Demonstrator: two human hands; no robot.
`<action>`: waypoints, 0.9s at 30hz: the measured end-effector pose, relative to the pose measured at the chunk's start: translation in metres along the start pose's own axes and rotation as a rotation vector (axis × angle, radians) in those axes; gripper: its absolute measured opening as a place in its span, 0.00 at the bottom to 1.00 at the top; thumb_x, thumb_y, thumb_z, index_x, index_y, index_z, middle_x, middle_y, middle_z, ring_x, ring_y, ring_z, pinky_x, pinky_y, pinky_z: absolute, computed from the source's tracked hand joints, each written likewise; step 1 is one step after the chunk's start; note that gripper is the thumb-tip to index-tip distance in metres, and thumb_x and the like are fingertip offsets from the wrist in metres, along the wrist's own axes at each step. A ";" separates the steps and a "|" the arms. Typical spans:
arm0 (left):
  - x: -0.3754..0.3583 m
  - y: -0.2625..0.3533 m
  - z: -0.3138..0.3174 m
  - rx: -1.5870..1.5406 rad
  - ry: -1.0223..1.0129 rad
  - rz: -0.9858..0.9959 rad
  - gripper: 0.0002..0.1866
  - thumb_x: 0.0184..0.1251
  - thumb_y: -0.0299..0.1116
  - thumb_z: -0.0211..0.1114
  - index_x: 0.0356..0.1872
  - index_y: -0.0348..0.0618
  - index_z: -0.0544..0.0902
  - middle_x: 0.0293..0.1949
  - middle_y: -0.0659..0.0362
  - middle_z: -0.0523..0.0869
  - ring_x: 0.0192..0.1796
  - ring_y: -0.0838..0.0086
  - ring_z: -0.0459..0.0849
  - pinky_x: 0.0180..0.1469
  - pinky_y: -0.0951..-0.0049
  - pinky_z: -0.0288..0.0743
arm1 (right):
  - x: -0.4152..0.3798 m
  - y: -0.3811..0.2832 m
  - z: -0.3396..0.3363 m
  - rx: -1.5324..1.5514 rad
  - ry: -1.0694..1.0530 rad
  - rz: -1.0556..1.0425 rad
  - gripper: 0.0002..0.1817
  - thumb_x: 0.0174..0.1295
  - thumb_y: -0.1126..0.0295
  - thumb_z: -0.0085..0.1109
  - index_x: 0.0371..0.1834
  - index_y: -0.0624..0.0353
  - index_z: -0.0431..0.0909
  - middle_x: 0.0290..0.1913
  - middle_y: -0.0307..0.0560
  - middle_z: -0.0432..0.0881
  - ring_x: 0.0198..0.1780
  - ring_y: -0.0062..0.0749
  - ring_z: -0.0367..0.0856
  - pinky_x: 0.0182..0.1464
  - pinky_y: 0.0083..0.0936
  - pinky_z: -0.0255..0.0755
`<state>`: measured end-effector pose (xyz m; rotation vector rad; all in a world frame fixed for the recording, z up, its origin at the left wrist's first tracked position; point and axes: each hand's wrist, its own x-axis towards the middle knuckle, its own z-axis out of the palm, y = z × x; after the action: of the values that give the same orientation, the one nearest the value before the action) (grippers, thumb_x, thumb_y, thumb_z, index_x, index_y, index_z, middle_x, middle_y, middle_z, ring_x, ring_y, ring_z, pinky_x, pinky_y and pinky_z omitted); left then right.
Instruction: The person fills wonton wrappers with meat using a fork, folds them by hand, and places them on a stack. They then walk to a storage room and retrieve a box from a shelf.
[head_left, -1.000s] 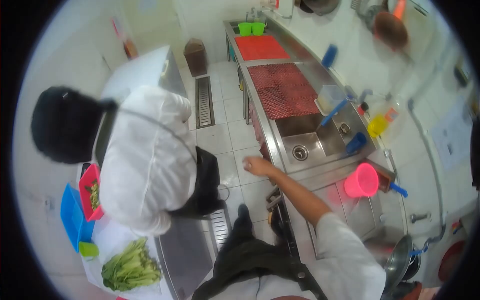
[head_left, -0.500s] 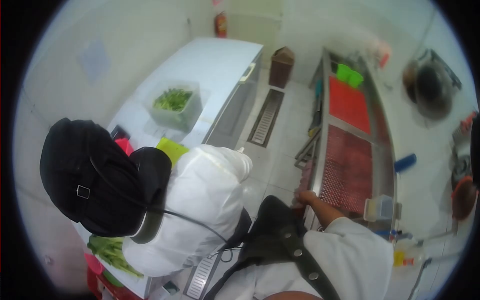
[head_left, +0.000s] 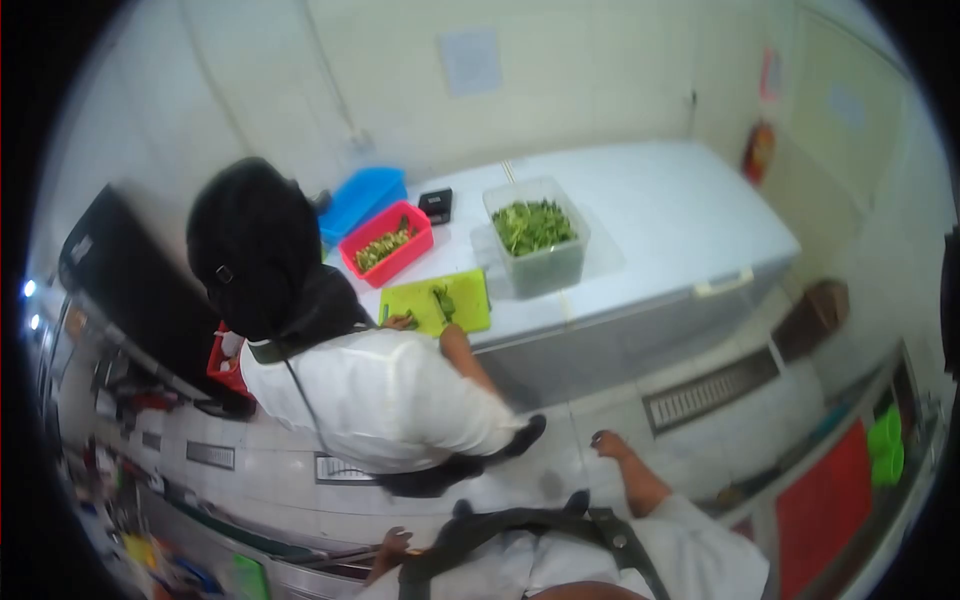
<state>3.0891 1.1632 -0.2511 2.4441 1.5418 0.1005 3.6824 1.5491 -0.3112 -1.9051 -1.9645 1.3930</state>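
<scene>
My right hand hangs over the tiled floor with its fingers loosely bent and slightly apart, and nothing shows in it. Low in the view my left hand is beside my dark apron, fingers partly spread, also with nothing visible in it. In front of me a co-worker in white bends over a yellow-green cutting board. Green leaves lie on that board, between the co-worker's hands. A clear tub of leafy greens stands to the right of it.
A pink basket of cut vegetables, a blue basket and a black device share the white worktop. A floor drain grate and a brown bin are at right, near a counter with a red mat.
My view has swung left, from the metal counter toward the worktop. My right hand has left the counter's edge and hangs free; my left hand has come into view.
</scene>
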 end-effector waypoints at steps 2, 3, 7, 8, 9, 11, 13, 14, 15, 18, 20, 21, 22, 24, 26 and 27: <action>0.054 0.055 -0.012 -0.051 0.108 -0.205 0.20 0.53 0.33 0.69 0.48 0.41 0.81 0.47 0.56 0.86 0.54 0.60 0.81 0.52 0.59 0.79 | -0.006 -0.001 -0.039 -0.060 0.098 -0.122 0.19 0.57 0.58 0.60 0.45 0.59 0.84 0.48 0.61 0.83 0.52 0.57 0.81 0.58 0.41 0.74; 0.098 0.066 -0.027 -0.077 0.252 -0.346 0.18 0.54 0.33 0.68 0.47 0.40 0.81 0.46 0.55 0.86 0.52 0.60 0.82 0.52 0.60 0.78 | 0.030 0.038 -0.022 -0.154 0.134 -0.298 0.18 0.57 0.57 0.60 0.44 0.59 0.84 0.48 0.60 0.83 0.52 0.56 0.81 0.57 0.41 0.75; 0.335 0.024 -0.155 -0.079 0.959 -0.481 0.13 0.57 0.30 0.64 0.43 0.39 0.81 0.42 0.53 0.85 0.45 0.60 0.82 0.50 0.61 0.78 | 0.016 0.058 -0.047 0.048 0.085 -0.163 0.18 0.56 0.57 0.60 0.41 0.58 0.84 0.48 0.57 0.84 0.51 0.51 0.82 0.54 0.38 0.76; 0.396 0.009 -0.188 -0.066 1.102 -0.444 0.12 0.58 0.30 0.63 0.42 0.38 0.81 0.41 0.52 0.85 0.43 0.60 0.83 0.50 0.62 0.78 | 0.000 0.058 -0.053 0.415 0.071 0.013 0.17 0.56 0.57 0.61 0.41 0.57 0.84 0.48 0.56 0.84 0.50 0.49 0.83 0.53 0.37 0.76; 0.449 -0.010 -0.214 -0.051 1.200 -0.403 0.11 0.59 0.29 0.62 0.42 0.38 0.81 0.39 0.52 0.85 0.41 0.61 0.83 0.50 0.62 0.77 | -0.012 0.064 -0.060 0.424 0.027 -0.049 0.17 0.60 0.57 0.58 0.40 0.59 0.83 0.43 0.55 0.85 0.44 0.49 0.83 0.49 0.39 0.77; 0.522 -0.056 -0.245 -0.068 1.295 -0.352 0.08 0.61 0.28 0.60 0.40 0.37 0.82 0.37 0.50 0.85 0.38 0.61 0.83 0.49 0.63 0.77 | -0.015 0.111 -0.066 0.442 -0.004 -0.058 0.17 0.63 0.57 0.54 0.40 0.61 0.83 0.39 0.54 0.85 0.38 0.49 0.84 0.45 0.40 0.77; 0.517 -0.093 -0.240 -0.663 1.152 -0.546 0.10 0.59 0.20 0.56 0.41 0.35 0.81 0.35 0.51 0.83 0.38 0.63 0.83 0.48 0.66 0.77 | 0.010 0.188 -0.054 0.103 -0.156 -0.424 0.20 0.61 0.54 0.56 0.44 0.59 0.83 0.38 0.54 0.85 0.39 0.50 0.84 0.46 0.41 0.77; 0.520 -0.065 -0.242 -0.345 1.138 -0.434 0.12 0.58 0.18 0.55 0.42 0.35 0.80 0.38 0.52 0.83 0.41 0.64 0.82 0.51 0.68 0.76 | 0.000 0.199 -0.094 0.070 -0.452 -0.084 0.20 0.61 0.53 0.56 0.43 0.58 0.83 0.43 0.54 0.85 0.46 0.51 0.82 0.53 0.41 0.74; 0.521 -0.028 -0.250 -0.018 1.151 -0.332 0.13 0.57 0.16 0.53 0.43 0.35 0.80 0.40 0.52 0.82 0.44 0.64 0.81 0.55 0.70 0.74 | -0.013 0.230 -0.111 0.081 -0.454 -0.035 0.20 0.61 0.53 0.56 0.43 0.58 0.83 0.43 0.54 0.85 0.46 0.51 0.82 0.53 0.41 0.74; 0.517 -0.051 -0.247 -0.199 1.019 -0.346 0.12 0.65 0.25 0.56 0.48 0.32 0.79 0.47 0.49 0.82 0.51 0.65 0.81 0.58 0.68 0.73 | -0.037 0.348 -0.173 -0.030 0.212 0.026 0.19 0.60 0.54 0.56 0.40 0.59 0.84 0.46 0.57 0.83 0.48 0.54 0.81 0.51 0.44 0.75; 0.643 0.026 -0.107 -0.260 0.598 -0.478 0.16 0.66 0.32 0.57 0.51 0.33 0.78 0.49 0.47 0.82 0.54 0.62 0.81 0.59 0.65 0.72 | -0.054 0.407 -0.233 -0.134 0.229 0.199 0.18 0.59 0.55 0.57 0.39 0.59 0.84 0.47 0.58 0.83 0.48 0.55 0.82 0.50 0.44 0.76; 0.735 0.108 -0.023 -0.316 0.179 -0.434 0.18 0.67 0.35 0.58 0.53 0.34 0.77 0.50 0.46 0.82 0.55 0.61 0.80 0.60 0.63 0.72 | -0.122 0.446 -0.279 -0.188 0.208 0.391 0.18 0.58 0.56 0.58 0.39 0.60 0.84 0.47 0.58 0.83 0.48 0.55 0.82 0.49 0.43 0.77; 0.808 0.193 0.051 -0.304 -0.226 -0.269 0.21 0.68 0.39 0.59 0.55 0.34 0.77 0.52 0.45 0.82 0.56 0.60 0.80 0.61 0.62 0.72 | -0.152 0.460 -0.304 -0.173 0.210 0.461 0.18 0.58 0.56 0.58 0.39 0.60 0.84 0.47 0.58 0.83 0.48 0.55 0.82 0.49 0.43 0.77; 0.949 0.399 0.106 -0.342 -0.695 0.114 0.26 0.69 0.46 0.60 0.59 0.35 0.76 0.54 0.43 0.82 0.59 0.57 0.80 0.62 0.58 0.72 | -0.191 0.479 -0.352 0.258 0.620 0.600 0.17 0.58 0.61 0.56 0.41 0.64 0.80 0.40 0.62 0.82 0.43 0.57 0.82 0.47 0.47 0.76; 1.071 0.526 0.045 -0.660 -0.562 0.345 0.21 0.70 0.43 0.61 0.54 0.36 0.80 0.53 0.47 0.83 0.59 0.62 0.79 0.62 0.65 0.70 | -0.215 0.548 -0.368 -0.031 0.562 0.502 0.14 0.57 0.62 0.59 0.38 0.63 0.81 0.41 0.61 0.83 0.43 0.54 0.83 0.46 0.44 0.78; 1.138 0.567 0.064 -0.751 -0.576 0.334 0.18 0.71 0.39 0.60 0.54 0.36 0.79 0.52 0.50 0.84 0.57 0.66 0.79 0.61 0.68 0.70 | -0.215 0.575 -0.374 -0.324 0.465 0.363 0.12 0.57 0.63 0.61 0.35 0.62 0.82 0.41 0.59 0.84 0.44 0.52 0.84 0.46 0.41 0.79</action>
<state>4.0982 1.9400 -0.2577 1.8561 0.6683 0.0212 4.3958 1.4687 -0.3393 -2.5383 -1.7501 0.6012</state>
